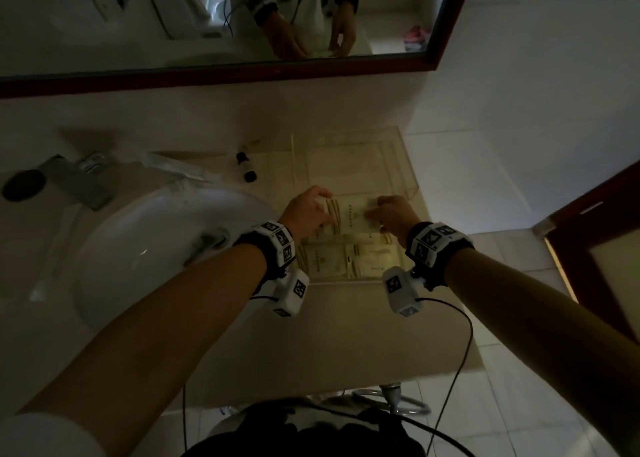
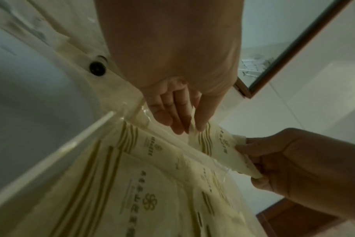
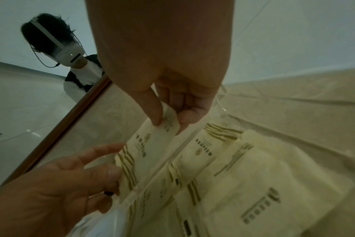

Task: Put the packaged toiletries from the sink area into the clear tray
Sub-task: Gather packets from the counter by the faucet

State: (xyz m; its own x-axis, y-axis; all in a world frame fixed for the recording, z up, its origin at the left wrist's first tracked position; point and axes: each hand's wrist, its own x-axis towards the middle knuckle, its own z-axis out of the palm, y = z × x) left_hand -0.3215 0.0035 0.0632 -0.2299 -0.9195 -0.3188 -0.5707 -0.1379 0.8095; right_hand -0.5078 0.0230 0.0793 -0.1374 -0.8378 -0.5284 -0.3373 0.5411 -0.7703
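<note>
Item: cream packet [image 1: 349,216] with gold stripes, centre of the head view, pinched at one end by the left hand [image 1: 306,210] and at the other by the right hand [image 1: 394,216], held over a divider of the clear tray [image 1: 398,165], where similar packets [image 1: 332,259] already lie. Risk, as I judge it: the limp packet may snag on the divider or slip from the fingertip pinch. Markings: gold flower emblem and small printed characters, too blurred to read; no brand legible.
</note>
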